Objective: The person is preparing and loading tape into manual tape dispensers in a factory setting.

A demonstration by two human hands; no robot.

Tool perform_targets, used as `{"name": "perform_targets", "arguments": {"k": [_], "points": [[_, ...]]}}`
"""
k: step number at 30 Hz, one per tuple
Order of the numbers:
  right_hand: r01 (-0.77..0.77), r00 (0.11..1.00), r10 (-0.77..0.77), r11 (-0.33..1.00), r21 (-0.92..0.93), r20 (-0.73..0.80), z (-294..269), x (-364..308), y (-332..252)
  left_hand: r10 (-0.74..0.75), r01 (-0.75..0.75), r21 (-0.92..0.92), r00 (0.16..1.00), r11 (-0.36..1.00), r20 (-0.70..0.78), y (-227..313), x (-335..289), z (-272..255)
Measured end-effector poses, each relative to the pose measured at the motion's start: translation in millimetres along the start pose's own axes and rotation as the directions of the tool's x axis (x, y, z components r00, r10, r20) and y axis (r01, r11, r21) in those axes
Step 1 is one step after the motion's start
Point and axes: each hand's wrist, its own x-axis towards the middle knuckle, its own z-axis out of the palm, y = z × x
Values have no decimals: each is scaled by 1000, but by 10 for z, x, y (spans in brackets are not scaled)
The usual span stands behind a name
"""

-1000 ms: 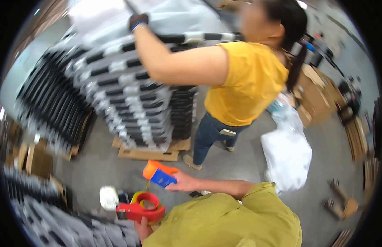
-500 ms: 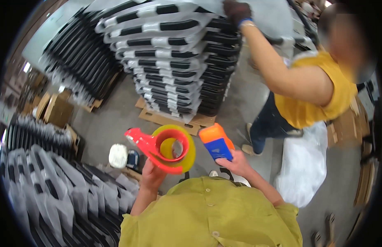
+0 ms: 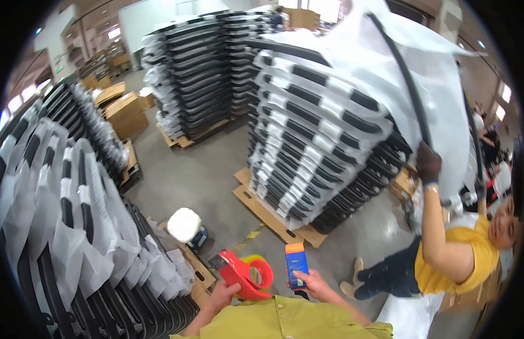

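My left hand (image 3: 222, 297) is closed round the handle of a red tape dispenser (image 3: 234, 273). A yellowish roll of tape (image 3: 254, 259) sits on the dispenser's hub. Held upright beside it in my right hand (image 3: 314, 285) is a flat, blue box-shaped thing (image 3: 296, 263) with an orange top; its exact kind does not show. The two held things are apart, in front of my chest. To the right, a co-worker's gloved hand (image 3: 428, 163) grips a black tubular frame (image 3: 406, 73) covered in white foam sheet, raised beside a tall stack.
Ahead stands a tall stack of foam-wrapped black frames (image 3: 313, 135) on a cardboard-topped base (image 3: 267, 217). Another stack (image 3: 200, 73) is behind it. More wrapped frames (image 3: 87, 226) crowd my left. A white roll (image 3: 184, 225) stands near them. Cardboard boxes (image 3: 125, 116) lie farther back.
My view has tilted up and turned, so the stacks sit lower and farther right. The co-worker's wrapped frame now shows raised upright. Both my hands keep their hold.
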Motion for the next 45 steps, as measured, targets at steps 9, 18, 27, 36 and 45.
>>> {"name": "perform_targets", "arguments": {"k": [9, 18, 27, 36, 45], "points": [[-18, 971, 96, 944, -329, 220, 1072, 1176, -389, -43, 39, -21, 974, 999, -223, 111, 67, -686], [-16, 903, 137, 958, -286, 408, 1542, 2271, -997, -78, 120, 45, 845, 992, -529, 742, 599, -705], [-136, 671, 615, 651, -747, 414, 1896, 4192, -1215, 86, -287, -135, 645, 948, -760, 760, 1276, -329], [97, 290, 873, 380, -920, 392, 2425, 4524, -786, 385, -723, -59, 434, 689, -814, 386, 1118, -130], [228, 103, 957, 244, -942, 273, 2711, 3985, -157, 481, -799, 57, 302, 599, -823, 162, 562, -24]]}}
